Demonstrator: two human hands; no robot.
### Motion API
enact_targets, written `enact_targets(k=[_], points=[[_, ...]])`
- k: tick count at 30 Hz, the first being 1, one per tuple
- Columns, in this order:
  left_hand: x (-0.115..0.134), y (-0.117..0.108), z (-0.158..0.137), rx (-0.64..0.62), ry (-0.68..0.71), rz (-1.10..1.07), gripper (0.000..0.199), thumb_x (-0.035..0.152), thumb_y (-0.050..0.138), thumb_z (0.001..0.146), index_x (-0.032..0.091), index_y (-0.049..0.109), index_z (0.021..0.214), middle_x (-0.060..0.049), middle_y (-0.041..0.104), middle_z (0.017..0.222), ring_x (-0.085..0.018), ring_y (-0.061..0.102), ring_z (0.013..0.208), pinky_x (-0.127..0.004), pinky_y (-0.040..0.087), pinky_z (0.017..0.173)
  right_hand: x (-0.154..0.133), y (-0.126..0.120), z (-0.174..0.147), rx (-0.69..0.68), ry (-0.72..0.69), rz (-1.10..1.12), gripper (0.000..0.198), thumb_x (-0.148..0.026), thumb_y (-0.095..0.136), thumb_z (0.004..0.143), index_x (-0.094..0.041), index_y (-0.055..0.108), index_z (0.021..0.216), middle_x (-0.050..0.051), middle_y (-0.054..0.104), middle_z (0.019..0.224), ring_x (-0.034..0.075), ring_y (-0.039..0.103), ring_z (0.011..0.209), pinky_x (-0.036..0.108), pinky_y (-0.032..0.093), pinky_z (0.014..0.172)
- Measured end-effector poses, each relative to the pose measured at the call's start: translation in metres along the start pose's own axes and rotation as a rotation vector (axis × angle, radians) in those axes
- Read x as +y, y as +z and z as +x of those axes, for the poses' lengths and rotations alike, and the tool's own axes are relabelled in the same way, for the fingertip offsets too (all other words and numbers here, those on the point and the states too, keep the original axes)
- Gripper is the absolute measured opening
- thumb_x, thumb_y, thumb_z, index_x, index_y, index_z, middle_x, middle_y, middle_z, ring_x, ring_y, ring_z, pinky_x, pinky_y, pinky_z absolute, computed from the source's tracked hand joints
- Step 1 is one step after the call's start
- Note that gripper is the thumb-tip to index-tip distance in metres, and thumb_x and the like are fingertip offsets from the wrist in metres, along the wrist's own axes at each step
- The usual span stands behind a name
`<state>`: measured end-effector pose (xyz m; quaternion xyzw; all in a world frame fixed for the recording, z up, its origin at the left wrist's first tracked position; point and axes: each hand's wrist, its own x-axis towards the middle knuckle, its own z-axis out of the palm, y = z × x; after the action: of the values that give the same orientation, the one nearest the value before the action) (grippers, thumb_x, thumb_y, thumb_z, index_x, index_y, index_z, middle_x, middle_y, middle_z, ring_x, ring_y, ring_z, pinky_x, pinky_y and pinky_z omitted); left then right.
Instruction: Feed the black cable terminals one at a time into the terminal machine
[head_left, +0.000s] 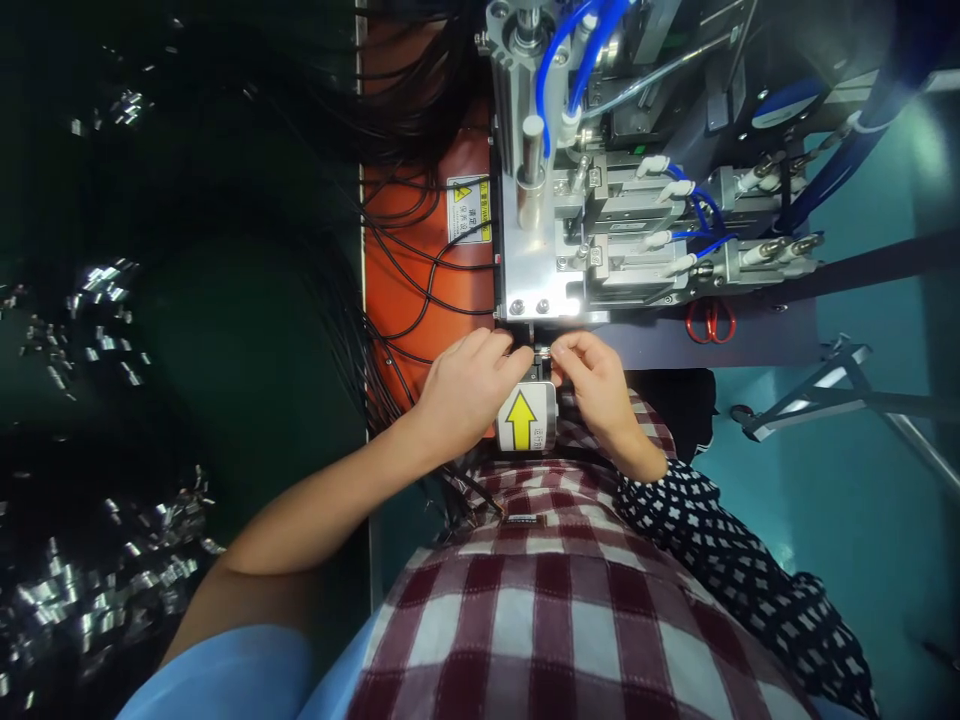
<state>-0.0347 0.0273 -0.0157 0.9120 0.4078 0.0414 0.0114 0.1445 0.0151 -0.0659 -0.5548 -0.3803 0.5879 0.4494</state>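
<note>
My left hand (pixel 474 385) is at the front of the metal machine (pixel 536 260), fingers curled and thumb pointing right. What its fingertips hold, if anything, is hidden. Facing it, my right hand (pixel 596 385) pinches the end of a small silvery metal piece (pixel 543 352) between thumb and finger. This piece lies in the gap between both hands, over a small black block. Just below sits a rounded cover with a yellow arrow label (pixel 520 418). Black cables (pixel 431 275) run across the orange surface (pixel 465 285) beside my left hand.
Bundles of black cables with shiny metal ends (pixel 105 600) lie on the dark surface at left. Blue air tubes (pixel 581 60) feed the machine's cylinders. Red-handled scissors (pixel 711 322) lie at its right edge. A metal stand leg (pixel 810 390) is on the floor at right.
</note>
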Motion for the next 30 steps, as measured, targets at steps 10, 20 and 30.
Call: enact_targets(k=[10,20,30], points=[[-0.002,0.003,0.001,0.009,0.014,-0.043,0.021,0.012,0.048,0.090,0.016,0.065,0.103,-0.008,0.061,0.092,-0.023,0.053,0.080,-0.033,0.043,0.067,0.006,0.000,-0.004,0.000,-0.082,-0.092,0.019,-0.035,0.059,0.092,-0.022,0.055,0.080,-0.004,0.055,0.061,0.012,0.051,0.054,0.029,0.041,0.056],[-0.003,0.004,0.000,-0.003,-0.001,-0.070,0.024,0.010,0.049,0.087,0.015,0.065,0.104,-0.009,0.062,0.094,-0.024,0.054,0.082,-0.033,0.044,0.070,0.007,-0.001,-0.004,-0.008,-0.103,-0.116,0.018,-0.035,0.058,0.093,-0.021,0.054,0.082,-0.004,0.055,0.064,0.012,0.053,0.055,0.029,0.042,0.057],[-0.003,0.003,-0.006,0.053,-0.069,-0.110,0.029,0.012,0.046,0.091,0.019,0.067,0.110,-0.009,0.058,0.095,-0.024,0.052,0.090,-0.033,0.045,0.073,0.011,-0.003,0.000,-0.061,0.015,0.040,0.025,-0.043,0.065,0.088,-0.021,0.056,0.079,-0.004,0.055,0.062,0.011,0.052,0.054,0.026,0.044,0.056]])
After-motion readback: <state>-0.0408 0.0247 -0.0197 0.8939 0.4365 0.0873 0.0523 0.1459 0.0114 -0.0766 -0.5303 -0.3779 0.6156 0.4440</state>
